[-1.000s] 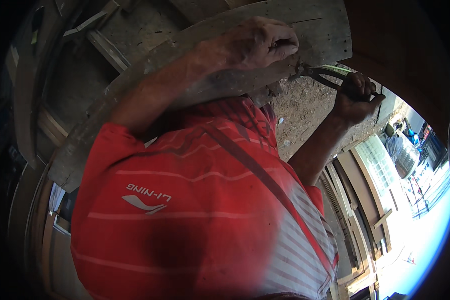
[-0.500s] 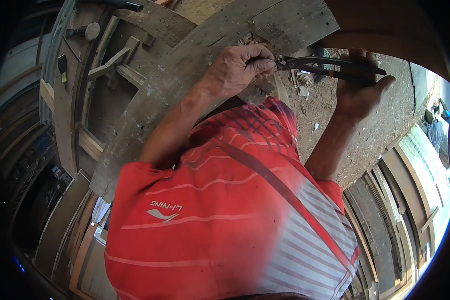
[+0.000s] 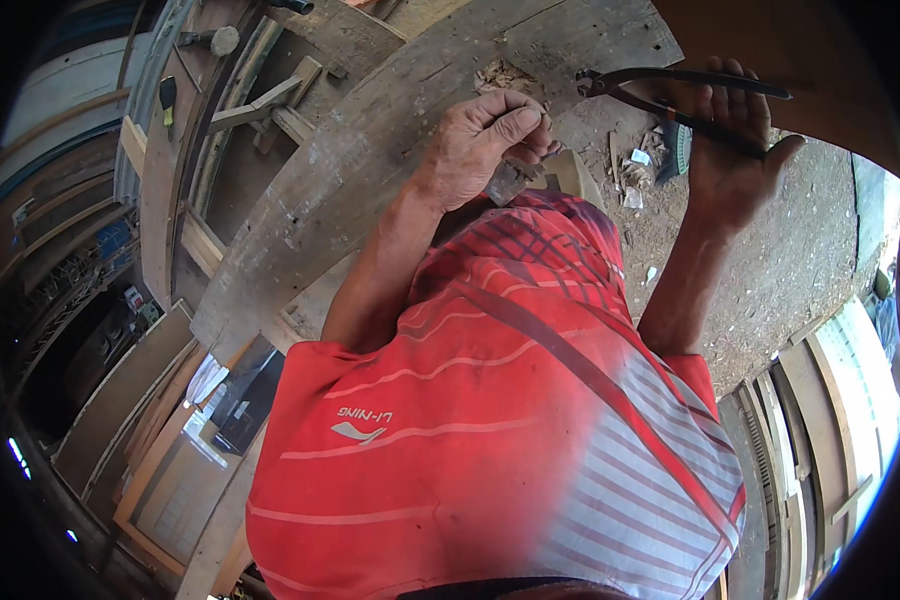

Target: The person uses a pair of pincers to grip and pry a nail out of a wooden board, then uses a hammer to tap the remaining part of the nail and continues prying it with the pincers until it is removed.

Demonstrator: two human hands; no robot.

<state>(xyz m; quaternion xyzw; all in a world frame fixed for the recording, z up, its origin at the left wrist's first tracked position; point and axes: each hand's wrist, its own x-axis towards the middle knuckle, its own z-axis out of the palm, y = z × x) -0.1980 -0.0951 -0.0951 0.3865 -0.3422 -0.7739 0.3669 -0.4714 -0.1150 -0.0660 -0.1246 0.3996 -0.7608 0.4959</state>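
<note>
My right hand (image 3: 732, 150) holds the pincers (image 3: 670, 95) w/ handles spread, jaws empty above the curved plank (image 3: 370, 170), left hand (image 3: 485, 145) pinching a small wood bit (image 3: 510, 183) — loose pinch could drop it.

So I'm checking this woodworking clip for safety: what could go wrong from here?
1. The right hand holds the pincers by the handles alone, loosely it seems, and they could slip and drop.
2. The left hand pinches a small piece with fingertips on the rough curved plank; splinters or a pinched finger seem possible.
3. Wood chips lie loose by the plank and could hide small bits.
</note>
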